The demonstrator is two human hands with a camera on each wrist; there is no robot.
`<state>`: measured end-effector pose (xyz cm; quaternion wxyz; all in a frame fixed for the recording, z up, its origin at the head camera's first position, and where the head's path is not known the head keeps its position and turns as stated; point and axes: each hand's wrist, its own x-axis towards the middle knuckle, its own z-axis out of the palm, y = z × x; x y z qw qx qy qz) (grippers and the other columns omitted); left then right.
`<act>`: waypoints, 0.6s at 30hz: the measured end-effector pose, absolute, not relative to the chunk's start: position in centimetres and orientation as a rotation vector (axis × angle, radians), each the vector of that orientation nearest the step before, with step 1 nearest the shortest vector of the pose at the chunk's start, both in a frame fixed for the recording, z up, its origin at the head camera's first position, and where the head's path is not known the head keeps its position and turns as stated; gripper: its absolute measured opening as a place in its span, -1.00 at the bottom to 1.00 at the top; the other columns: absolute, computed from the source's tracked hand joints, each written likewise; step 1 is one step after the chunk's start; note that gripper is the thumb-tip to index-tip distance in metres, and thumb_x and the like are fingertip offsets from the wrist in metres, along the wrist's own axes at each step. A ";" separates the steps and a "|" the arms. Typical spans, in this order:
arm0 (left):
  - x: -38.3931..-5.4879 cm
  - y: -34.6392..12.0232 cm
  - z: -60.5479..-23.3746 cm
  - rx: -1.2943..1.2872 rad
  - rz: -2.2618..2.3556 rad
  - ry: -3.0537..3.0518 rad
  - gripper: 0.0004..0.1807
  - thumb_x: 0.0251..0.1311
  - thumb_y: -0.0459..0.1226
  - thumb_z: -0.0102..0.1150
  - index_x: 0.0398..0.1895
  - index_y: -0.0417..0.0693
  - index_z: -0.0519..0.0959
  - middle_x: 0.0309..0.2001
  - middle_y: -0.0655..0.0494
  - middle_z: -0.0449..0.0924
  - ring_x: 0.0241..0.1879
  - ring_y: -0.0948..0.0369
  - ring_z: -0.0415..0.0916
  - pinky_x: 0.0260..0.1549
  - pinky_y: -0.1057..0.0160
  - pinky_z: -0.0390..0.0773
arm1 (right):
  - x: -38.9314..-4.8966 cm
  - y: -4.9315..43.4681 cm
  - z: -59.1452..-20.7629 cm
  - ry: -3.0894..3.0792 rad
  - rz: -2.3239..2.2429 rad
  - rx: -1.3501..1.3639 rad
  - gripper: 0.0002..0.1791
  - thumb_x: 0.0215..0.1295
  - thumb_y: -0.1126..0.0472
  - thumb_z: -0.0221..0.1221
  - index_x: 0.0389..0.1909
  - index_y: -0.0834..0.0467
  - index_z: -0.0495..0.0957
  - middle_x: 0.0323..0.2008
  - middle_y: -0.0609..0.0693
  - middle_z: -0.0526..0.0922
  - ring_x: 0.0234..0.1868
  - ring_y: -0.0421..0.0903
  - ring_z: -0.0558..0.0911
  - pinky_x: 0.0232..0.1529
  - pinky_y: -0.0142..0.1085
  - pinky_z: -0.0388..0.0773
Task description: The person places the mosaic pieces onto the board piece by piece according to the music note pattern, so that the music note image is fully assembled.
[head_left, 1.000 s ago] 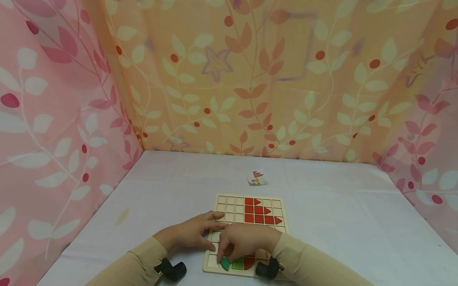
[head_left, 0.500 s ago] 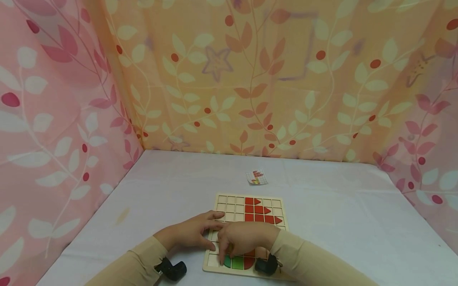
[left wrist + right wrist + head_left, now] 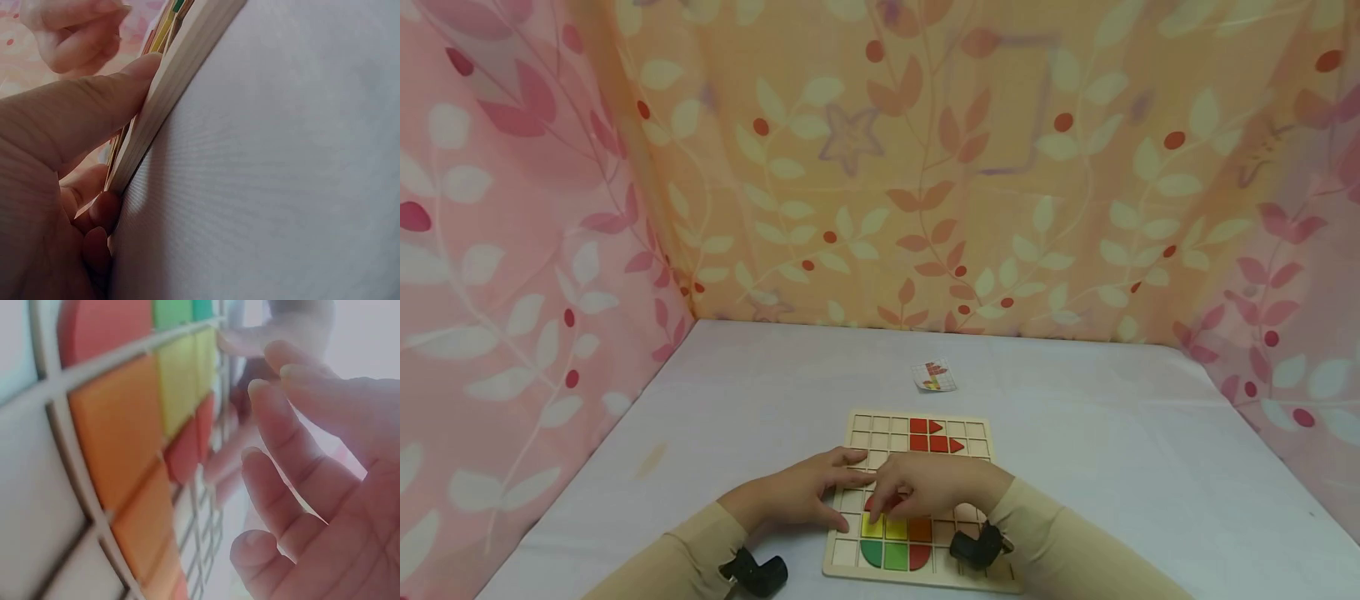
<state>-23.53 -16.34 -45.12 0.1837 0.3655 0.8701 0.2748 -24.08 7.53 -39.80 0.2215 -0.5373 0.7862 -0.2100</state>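
Note:
A wooden grid board (image 3: 844, 552) lies in front of me with coloured pieces in its cells. In the bottom row sit a green rounded piece (image 3: 872, 552), a light green square (image 3: 896, 556) and a red rounded piece (image 3: 919, 557). Above them are yellow squares (image 3: 895, 527) and orange squares (image 3: 119, 431). My left hand (image 3: 801, 490) rests on the board's left edge, its thumb (image 3: 140, 69) touching the rim. Over the yellow row hovers my right hand (image 3: 932, 483), fingers loosely bent and holding nothing; it hides the board's middle.
Red squares with pointed ends (image 3: 919, 442) fill cells in the upper rows. Beyond the board lies a small pattern card (image 3: 934, 376) on the white tablecloth (image 3: 1097, 417). Patterned cloth walls (image 3: 850, 208) enclose the back and sides.
The green rounded piece, tilted at first, now lies square in its bottom-row cell. My right hand has lifted off it and moved up over the yellow row. The left hand stays put.

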 end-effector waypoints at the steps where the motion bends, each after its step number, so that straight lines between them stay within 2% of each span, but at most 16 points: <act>1: -23.6 -16.3 -45.2 1.035 0.769 2.458 -0.28 -0.05 0.14 0.23 0.27 0.44 0.28 0.38 0.22 0.01 0.35 0.06 -0.03 0.20 -0.12 0.08 | -24.1 7.9 -39.6 2.184 -0.600 -1.467 -0.80 0.24 0.22 0.14 -0.19 -0.08 0.66 -0.27 -0.37 0.56 -0.21 -0.37 0.40 -0.11 -0.48 0.38; 6: -23.8 -16.2 -45.2 1.035 0.752 2.459 -0.28 -0.04 0.15 0.21 0.28 0.43 0.27 0.39 0.23 -0.01 0.35 0.04 -0.04 0.20 -0.12 0.07 | -24.6 9.7 -38.9 2.293 -0.703 -1.392 -0.84 0.23 0.20 0.14 -0.22 -0.03 0.65 -0.30 -0.30 0.57 -0.25 -0.34 0.44 -0.14 -0.39 0.44; 14: -23.7 -16.8 -44.2 0.873 0.831 2.338 -0.30 -0.01 0.10 0.22 0.28 0.48 0.25 0.39 0.34 -0.06 0.38 0.04 -0.17 0.22 -0.20 -0.06 | -25.6 13.0 -38.6 2.593 -0.733 -1.203 -0.89 0.25 0.13 0.13 -0.30 -0.02 0.64 -0.33 -0.33 0.53 -0.26 -0.31 0.46 -0.11 -0.23 0.45; 15: -23.7 -17.0 -44.0 0.843 0.836 2.330 -0.30 0.00 0.10 0.21 0.28 0.48 0.24 0.38 0.36 -0.04 0.38 0.06 -0.15 0.21 -0.19 -0.04 | -25.6 13.4 -38.4 2.643 -0.725 -1.189 -0.89 0.25 0.13 0.14 -0.30 -0.02 0.63 -0.33 -0.32 0.53 -0.26 -0.29 0.46 -0.12 -0.23 0.45; 18: -23.8 -17.7 -43.1 0.809 0.814 2.373 -0.28 0.03 0.10 0.19 0.32 0.43 0.19 0.35 0.34 0.06 0.24 0.12 0.13 0.15 -0.07 0.18 | -25.5 14.7 -37.9 2.832 -0.658 -1.144 -0.89 0.23 0.12 0.15 -0.28 -0.02 0.63 -0.34 -0.29 0.52 -0.26 -0.23 0.47 -0.18 -0.26 0.46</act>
